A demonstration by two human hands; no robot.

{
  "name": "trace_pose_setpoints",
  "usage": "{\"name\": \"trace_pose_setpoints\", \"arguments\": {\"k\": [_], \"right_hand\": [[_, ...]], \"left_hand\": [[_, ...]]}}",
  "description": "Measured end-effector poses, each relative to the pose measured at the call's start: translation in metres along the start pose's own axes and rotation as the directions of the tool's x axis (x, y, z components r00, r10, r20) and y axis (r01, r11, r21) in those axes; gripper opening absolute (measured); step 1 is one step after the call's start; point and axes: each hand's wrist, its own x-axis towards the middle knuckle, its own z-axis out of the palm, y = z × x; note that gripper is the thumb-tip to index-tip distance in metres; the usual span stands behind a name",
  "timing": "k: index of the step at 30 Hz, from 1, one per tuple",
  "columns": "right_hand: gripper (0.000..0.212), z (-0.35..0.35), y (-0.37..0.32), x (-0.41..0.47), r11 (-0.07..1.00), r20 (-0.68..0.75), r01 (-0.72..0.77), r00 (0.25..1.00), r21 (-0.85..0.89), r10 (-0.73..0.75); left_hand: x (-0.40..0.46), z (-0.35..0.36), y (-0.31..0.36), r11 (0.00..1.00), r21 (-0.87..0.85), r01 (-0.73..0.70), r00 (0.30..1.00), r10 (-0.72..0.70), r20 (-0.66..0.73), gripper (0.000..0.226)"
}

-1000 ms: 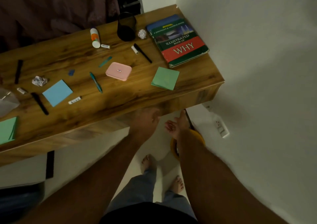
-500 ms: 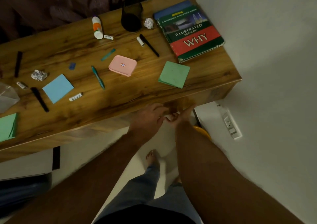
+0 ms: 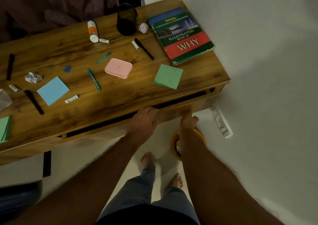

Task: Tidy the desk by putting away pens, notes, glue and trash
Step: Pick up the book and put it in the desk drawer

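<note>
My left hand (image 3: 146, 119) and my right hand (image 3: 188, 120) both grip the top edge of the desk drawer's front (image 3: 172, 113), which stands out a little with a dark gap behind it. On the wooden desk (image 3: 120, 95) lie a teal pen (image 3: 94, 79), black pens (image 3: 144, 48) (image 3: 34, 102), a glue stick (image 3: 92, 31), a green note pad (image 3: 168, 76), a blue note pad (image 3: 53, 90) and crumpled paper balls (image 3: 143, 28) (image 3: 33, 77). A black mesh pen cup (image 3: 127, 20) stands at the back.
A pink case (image 3: 118, 68) and a stack of books (image 3: 182, 35) lie on the desk. More green notes (image 3: 5, 128) sit at the left edge. A yellow bin (image 3: 173, 144) is on the floor under my right arm. A white wall with a power strip (image 3: 222, 123) is close on the right.
Both hands rose from below the desk edge and took hold of the drawer front. The drawer has come out slightly, showing a dark gap.
</note>
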Motion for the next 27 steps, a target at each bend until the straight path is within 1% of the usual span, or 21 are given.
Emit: {"name": "trace_pose_setpoints", "arguments": {"k": [1, 2, 3, 4, 5, 6, 7, 8, 9, 10, 11, 13, 16, 17, 21, 25, 26, 27], "right_hand": [[0.055, -0.009, -0.009, -0.007, 0.980, -0.142, 0.161, 0.974, -0.121, -0.177], [0.048, -0.016, -0.019, -0.014, 0.915, -0.221, 0.318, 0.901, -0.248, -0.372], [0.041, -0.024, -0.029, -0.026, 0.795, -0.225, 0.478, 0.785, -0.374, -0.578], [0.033, -0.028, -0.037, -0.035, 0.631, -0.158, 0.610, 0.647, -0.479, -0.746], [0.025, -0.030, -0.044, -0.044, 0.456, -0.032, 0.701, 0.527, -0.549, -0.849], [0.020, -0.029, -0.048, -0.050, 0.295, 0.125, 0.764, 0.438, -0.574, -0.890], [0.017, -0.025, -0.051, -0.056, 0.152, 0.289, 0.804, 0.373, -0.575, -0.882], [0.017, -0.021, -0.053, -0.060, 0.020, 0.436, 0.819, 0.326, -0.574, -0.839], [0.018, -0.017, -0.053, -0.063, -0.098, 0.551, 0.811, 0.298, -0.577, -0.779], [0.018, -0.013, -0.053, -0.065, -0.189, 0.621, 0.788, 0.286, -0.585, -0.730], [0.019, -0.011, -0.053, -0.066, -0.246, 0.655, 0.763, 0.288, -0.597, -0.698], [0.018, -0.013, -0.055, -0.068, -0.294, 0.682, 0.731, 0.308, -0.616, -0.664], [0.020, -0.026, -0.051, -0.071, -0.389, 0.754, 0.713, 0.296, -0.583, -0.587], [0.020, -0.029, -0.050, -0.071, -0.406, 0.768, 0.707, 0.306, -0.579, -0.563], [0.029, -0.038, -0.054, -0.079, -0.437, 0.761, 0.645, 0.385, -0.627, -0.522], [0.035, -0.054, -0.054, -0.080, -0.521, 0.799, 0.608, 0.502, -0.599, -0.331], [0.036, -0.058, -0.054, -0.079, -0.513, 0.795, 0.616, 0.541, -0.598, -0.277], [0.037, -0.062, -0.054, -0.077, -0.480, 0.784, 0.635, 0.579, -0.606, -0.224]], "left_hand": [[0.001, 0.001, 0.001, 1.000, -0.009, 0.021, 1.000, -0.021, -0.007, 0.046], [0.002, 0.002, 0.000, 0.998, -0.016, 0.056, 0.998, -0.056, -0.015, 0.046], [0.003, 0.002, 0.000, 0.995, -0.025, 0.093, 0.995, -0.093, -0.018, 0.047], [0.004, 0.002, -0.001, 0.992, -0.032, 0.124, 0.992, -0.124, -0.017, 0.047], [0.003, 0.003, -0.002, 0.989, -0.040, 0.145, 0.989, -0.146, -0.014, 0.046], [0.002, 0.002, -0.001, 0.986, -0.050, 0.160, 0.987, -0.161, -0.013, 0.044], [0.002, 0.001, -0.001, 0.983, -0.061, 0.175, 0.984, -0.176, -0.010, 0.042], [0.002, 0.000, 0.000, 0.980, -0.069, 0.186, 0.982, -0.187, -0.007, 0.039], [0.002, -0.002, 0.000, 0.978, -0.073, 0.195, 0.981, -0.196, -0.002, 0.038], [0.003, -0.004, 0.001, 0.977, -0.074, 0.199, 0.980, -0.199, 0.006, 0.038], [0.004, -0.007, 0.001, 0.977, -0.074, 0.202, 0.979, -0.201, 0.017, 0.038], [0.007, -0.012, 0.000, 0.974, -0.079, 0.212, 0.977, -0.209, 0.040, 0.037], [0.007, -0.017, 0.000, 0.974, -0.086, 0.208, 0.977, -0.203, 0.070, 0.028], [0.007, -0.018, 0.000, 0.976, -0.085, 0.201, 0.978, -0.194, 0.081, 0.024], [-0.001, -0.020, 0.008, 0.969, -0.091, 0.228, 0.966, -0.214, 0.141, 0.018], [-0.006, -0.019, 0.014, 0.970, -0.062, 0.235, 0.942, -0.211, 0.260, 0.018], [-0.007, -0.020, 0.014, 0.969, -0.076, 0.236, 0.933, -0.204, 0.295, 0.019], [-0.007, -0.019, 0.014, 0.967, -0.103, 0.234, 0.926, -0.189, 0.326, 0.020]]}}
